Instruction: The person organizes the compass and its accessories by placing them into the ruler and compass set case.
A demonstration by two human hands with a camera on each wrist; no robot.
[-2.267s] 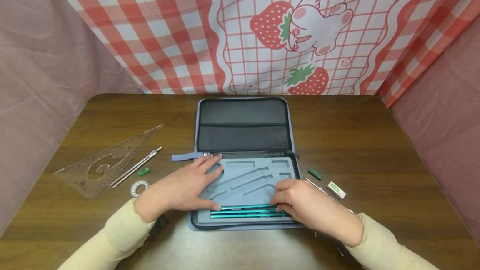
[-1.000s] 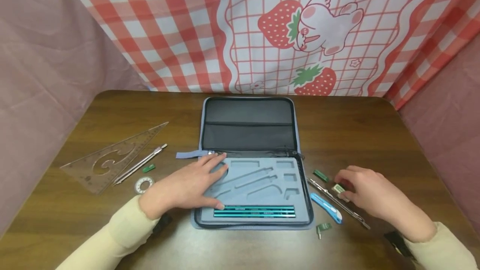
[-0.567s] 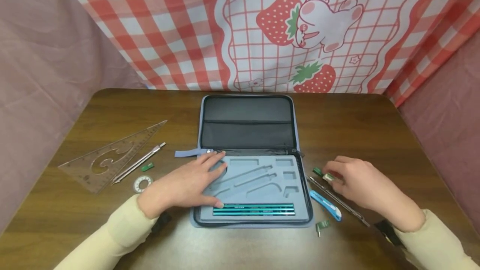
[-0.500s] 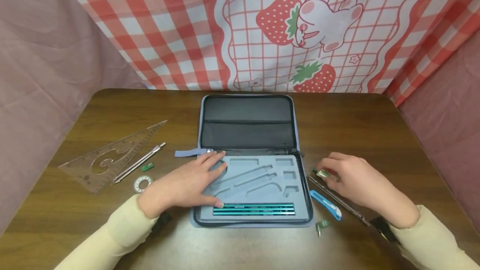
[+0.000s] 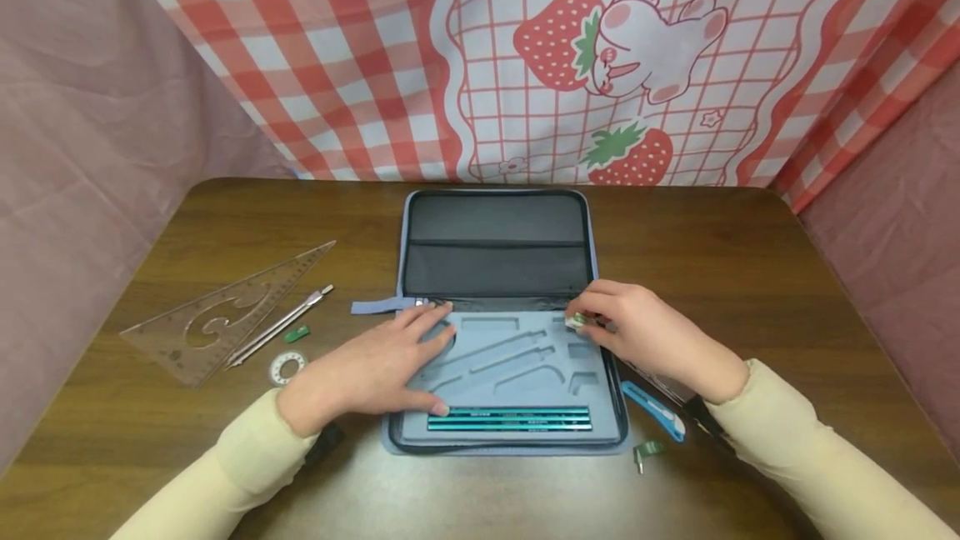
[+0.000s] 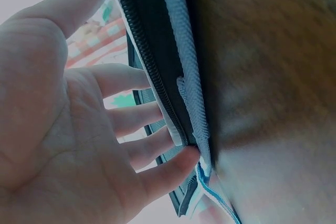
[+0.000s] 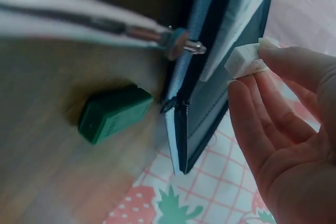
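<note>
A zippered case [image 5: 498,248] lies unfolded on the table, its near half filled by a light blue foam insert [image 5: 480,373] with shaped recesses. Several teal pencils [image 5: 510,419] lie side by side in the insert's front slot. My left hand [image 5: 367,373] rests spread on the insert's left edge, fingers straight, thumb tip at the pencils' left end. My right hand [image 5: 652,336] pinches a white eraser [image 7: 244,61] between thumb and fingers, over the insert's upper right recess. In the right wrist view a green block [image 7: 115,111] lies on the table beside the case.
Right of the case are a blue utility knife [image 5: 652,411], a green piece with a metal pin [image 5: 647,452] and a metal compass [image 5: 660,382] partly under the right arm. To the left lie a clear set square [image 5: 225,315], silver compass [image 5: 281,327], green sharpener [image 5: 297,333] and white ring [image 5: 287,367].
My right hand left the pencils, picked up the white eraser from the table on the right and carried it left over the insert's upper right corner. The left hand stays on the insert.
</note>
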